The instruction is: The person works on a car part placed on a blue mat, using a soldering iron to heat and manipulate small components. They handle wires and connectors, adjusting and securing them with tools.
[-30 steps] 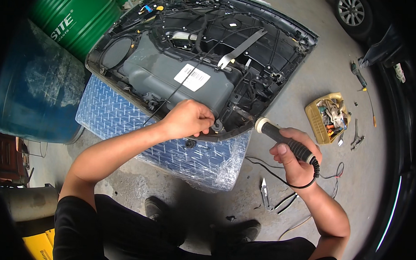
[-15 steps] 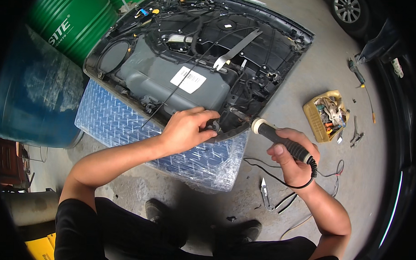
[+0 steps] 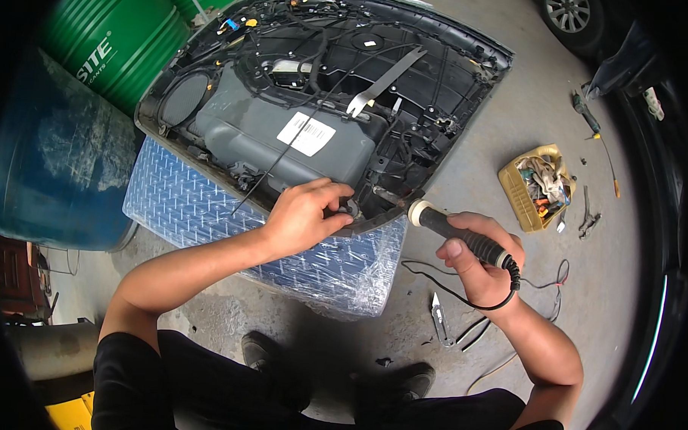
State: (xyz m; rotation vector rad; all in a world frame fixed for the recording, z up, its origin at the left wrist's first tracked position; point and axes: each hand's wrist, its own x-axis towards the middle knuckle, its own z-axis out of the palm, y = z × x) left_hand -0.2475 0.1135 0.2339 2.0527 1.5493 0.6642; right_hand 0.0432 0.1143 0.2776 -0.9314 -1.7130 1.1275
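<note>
"While my right hand (image 3: 482, 274) is wrapped round the corded tool (image 3: 441, 221), its shank (image 3: 390, 195) reaches over the near right corner of the door panel (image 3: 234, 109)."
"And the other?"
"Apart from it: thumb and forefinger of my left hand (image 3: 302, 219) flank a small dark part (image 3: 351, 207) nearby; I can't tell if they pinch it."
"Doing it well?"
"I'd hold the tool steady, fingers clear of its shank."

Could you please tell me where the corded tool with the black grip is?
In the head view, the corded tool is right of centre, held in the right hand, its shaft pointing left over the near right corner of the black panel.
</note>
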